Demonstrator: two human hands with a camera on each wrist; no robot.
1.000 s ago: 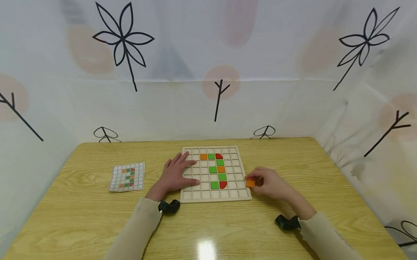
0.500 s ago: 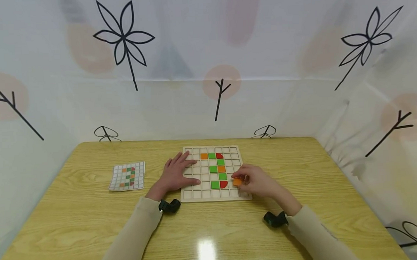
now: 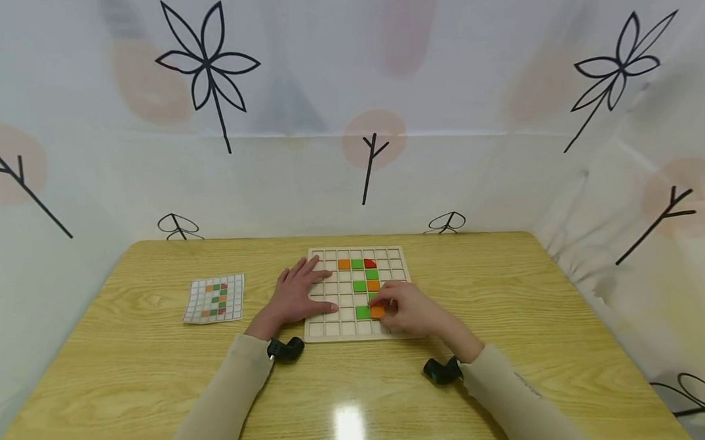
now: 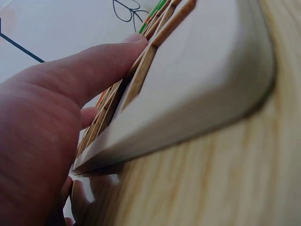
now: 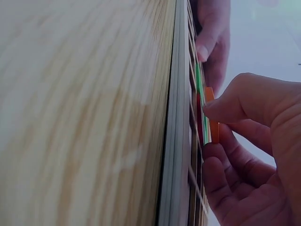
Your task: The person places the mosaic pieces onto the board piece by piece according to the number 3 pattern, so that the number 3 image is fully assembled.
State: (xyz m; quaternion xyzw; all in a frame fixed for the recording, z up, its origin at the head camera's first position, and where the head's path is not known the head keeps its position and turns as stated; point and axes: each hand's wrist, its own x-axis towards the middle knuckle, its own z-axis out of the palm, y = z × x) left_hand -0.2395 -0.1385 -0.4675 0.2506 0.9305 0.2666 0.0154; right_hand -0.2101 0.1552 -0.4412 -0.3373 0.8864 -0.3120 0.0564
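A pale wooden grid board (image 3: 339,329) lies on the table, with green, orange and red tiles set in its cells. My left hand (image 3: 293,296) rests spread over the board's left side, thumb and fingertips on the grid. In the left wrist view the thumb (image 4: 108,66) lies across the cell ridges. My right hand (image 3: 412,309) pinches an orange square tile (image 3: 377,312) between thumb and fingers, low over the board and right of a green tile (image 3: 362,313). From the right wrist view, the orange tile (image 5: 214,126) stands just above a red piece (image 5: 199,117), which it hides in the head view.
A printed card (image 3: 214,299) with a small coloured grid pattern lies on the table left of the board. Wood-grain table (image 3: 348,391) surrounds the board. A white patterned cloth (image 3: 292,183) hangs behind and at both sides.
My right hand has moved left from the board's right edge, carrying the orange tile over the grid to above the lower red piece. My left hand has stayed in place.
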